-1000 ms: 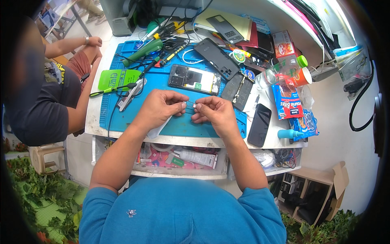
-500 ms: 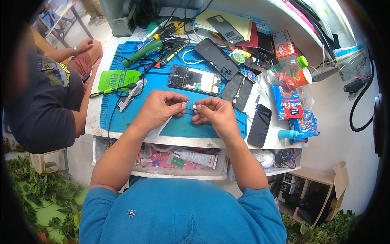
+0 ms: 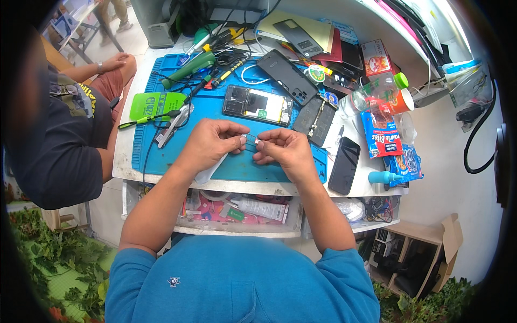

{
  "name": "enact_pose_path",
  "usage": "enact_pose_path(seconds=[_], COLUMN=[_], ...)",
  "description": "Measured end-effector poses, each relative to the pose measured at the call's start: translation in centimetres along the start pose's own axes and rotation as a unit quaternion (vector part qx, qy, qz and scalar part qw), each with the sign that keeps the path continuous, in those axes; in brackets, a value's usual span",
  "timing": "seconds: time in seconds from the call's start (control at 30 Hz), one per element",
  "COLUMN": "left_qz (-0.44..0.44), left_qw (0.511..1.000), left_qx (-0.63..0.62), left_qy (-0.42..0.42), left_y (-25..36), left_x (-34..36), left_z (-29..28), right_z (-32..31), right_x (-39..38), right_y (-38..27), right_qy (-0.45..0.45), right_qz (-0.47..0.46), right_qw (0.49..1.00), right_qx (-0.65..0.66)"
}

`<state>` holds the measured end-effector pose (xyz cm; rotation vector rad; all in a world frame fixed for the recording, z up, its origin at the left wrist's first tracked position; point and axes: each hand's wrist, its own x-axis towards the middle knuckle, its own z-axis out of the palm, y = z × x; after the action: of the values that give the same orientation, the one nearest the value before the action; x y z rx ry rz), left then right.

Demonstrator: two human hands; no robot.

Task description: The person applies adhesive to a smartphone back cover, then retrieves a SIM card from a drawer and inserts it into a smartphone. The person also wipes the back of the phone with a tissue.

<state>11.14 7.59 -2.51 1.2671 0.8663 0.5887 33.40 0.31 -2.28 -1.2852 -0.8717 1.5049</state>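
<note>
My left hand [image 3: 218, 142] and my right hand [image 3: 285, 153] meet above the blue work mat [image 3: 204, 113], each pinching one end of a small, thin, frame-like piece [image 3: 251, 138]. It has whitish ends, but its exact kind is too small to make out. Below my left palm a pale, flat strip [image 3: 211, 171] reaches down to the table's front edge; whether the hand grips it is hidden. Just beyond my fingers lies an opened phone [image 3: 258, 105], its cameras and inner parts facing up. A dark phone back cover [image 3: 288, 78] and a grey phone part [image 3: 316, 119] lie beside it.
A dark phone [image 3: 344, 166] and a light-blue bottle [image 3: 383, 177] are at the right. Snack packets [image 3: 383, 132] and a clear bottle [image 3: 371, 96] stand behind. Left are a green card [image 3: 156, 105] and tools. Another person [image 3: 59, 129] sits at left; an open drawer [image 3: 242, 210] is below.
My hands stay nearly in place, with the small piece tilted slightly differently between the fingertips. At left, the seated person has shifted a little.
</note>
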Motion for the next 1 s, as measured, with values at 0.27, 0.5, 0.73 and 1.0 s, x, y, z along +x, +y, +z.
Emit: enact_pose_path(seconds=[0.27, 0.5, 0.73, 1.0], left_qz=[-0.001, 0.041, 0.051, 0.086], left_qw=[1.000, 0.997, 0.995, 0.992], left_qx=[0.004, -0.065, -0.070, -0.071], left_qy=[0.001, 0.024, 0.039, 0.056], left_y=[0.0, 0.1, 0.1, 0.1], left_x=[0.0, -0.1, -0.5, -0.2], left_z=[0.0, 0.6, 2.1, 3.9], right_z=[0.0, -0.1, 1.3, 2.0], right_x=[-0.1, 0.0, -0.6, -0.4], right_y=[-0.1, 0.0, 0.1, 1.7], right_qy=[-0.008, -0.018, 0.020, 0.046], right_qz=[-0.002, 0.005, -0.013, -0.043], right_qw=[1.000, 0.998, 0.981, 0.969], right_qx=[-0.003, 0.062, 0.190, 0.240])
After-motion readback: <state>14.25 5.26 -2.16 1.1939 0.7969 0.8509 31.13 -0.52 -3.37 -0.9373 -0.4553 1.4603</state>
